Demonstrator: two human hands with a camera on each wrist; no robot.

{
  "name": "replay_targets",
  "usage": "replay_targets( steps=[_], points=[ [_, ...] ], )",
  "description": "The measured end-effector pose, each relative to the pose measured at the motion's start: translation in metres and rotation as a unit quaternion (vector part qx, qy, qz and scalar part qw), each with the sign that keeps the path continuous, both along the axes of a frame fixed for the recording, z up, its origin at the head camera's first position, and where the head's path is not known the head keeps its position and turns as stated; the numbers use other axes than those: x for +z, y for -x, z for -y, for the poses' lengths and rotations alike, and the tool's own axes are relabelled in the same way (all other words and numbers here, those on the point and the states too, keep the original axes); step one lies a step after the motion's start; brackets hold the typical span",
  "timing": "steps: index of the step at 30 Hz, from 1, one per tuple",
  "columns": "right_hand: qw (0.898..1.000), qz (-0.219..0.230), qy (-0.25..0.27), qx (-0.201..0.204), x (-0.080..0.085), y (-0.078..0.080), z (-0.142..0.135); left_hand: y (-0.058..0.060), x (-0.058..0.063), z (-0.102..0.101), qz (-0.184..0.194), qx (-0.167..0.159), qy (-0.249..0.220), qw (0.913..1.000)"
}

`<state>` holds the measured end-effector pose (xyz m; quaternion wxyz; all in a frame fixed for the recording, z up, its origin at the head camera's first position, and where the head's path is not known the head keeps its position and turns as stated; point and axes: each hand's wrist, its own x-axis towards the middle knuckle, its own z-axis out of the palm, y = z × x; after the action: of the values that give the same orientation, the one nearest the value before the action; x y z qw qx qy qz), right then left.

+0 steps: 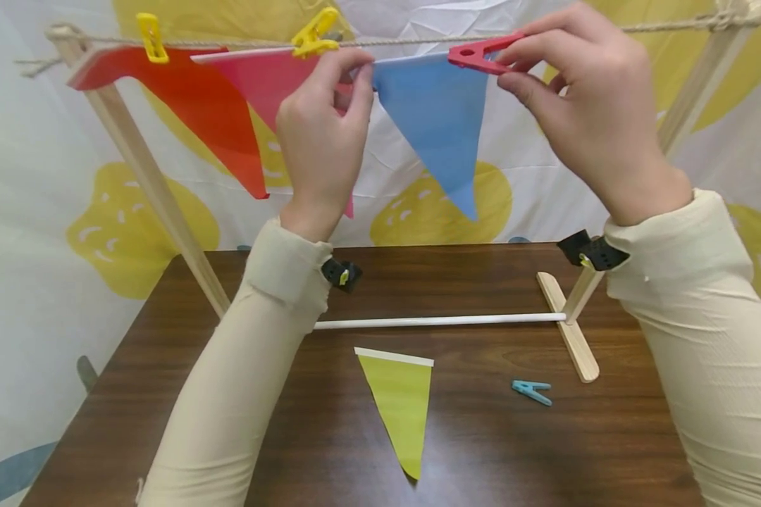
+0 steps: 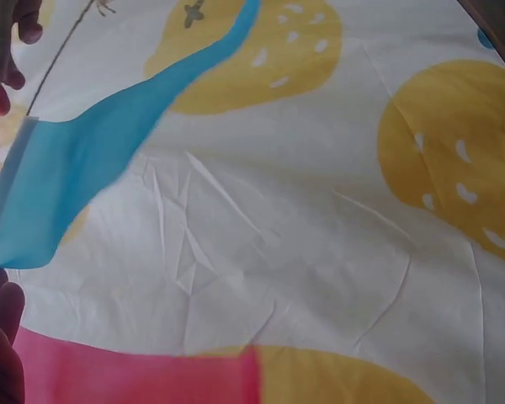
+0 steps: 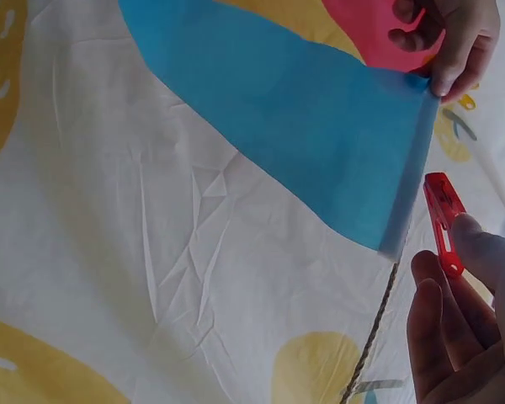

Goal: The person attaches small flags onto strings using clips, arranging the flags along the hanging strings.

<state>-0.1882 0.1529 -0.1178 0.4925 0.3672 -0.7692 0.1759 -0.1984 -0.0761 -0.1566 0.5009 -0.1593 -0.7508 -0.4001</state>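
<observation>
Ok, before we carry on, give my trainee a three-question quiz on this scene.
1. True or false: the yellow-green pennant lies on the table.
2. The right hand holds which clothespin? a) a yellow one b) the red one c) the light blue one
3. Fill in: the left hand pinches a corner of the ____ pennant.

Key: 1. True. 2. b, the red clothespin. 3. Blue; it is the blue pennant.
</observation>
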Motion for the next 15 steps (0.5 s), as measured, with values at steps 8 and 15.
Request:
replay_targets(
  steps=[8, 15],
  points=[
    [1.0, -0.007, -0.013, -0.019, 0.007, 0.001, -0.002, 0.006, 0.001, -0.001, -0.002, 0.01, -0.001, 1.0],
    [0.999, -0.023, -0.013, -0.029, 0.012, 0.003, 0.002, 0.007, 0.002, -0.001, 0.001, 0.015, -0.002, 0.9999]
  ],
)
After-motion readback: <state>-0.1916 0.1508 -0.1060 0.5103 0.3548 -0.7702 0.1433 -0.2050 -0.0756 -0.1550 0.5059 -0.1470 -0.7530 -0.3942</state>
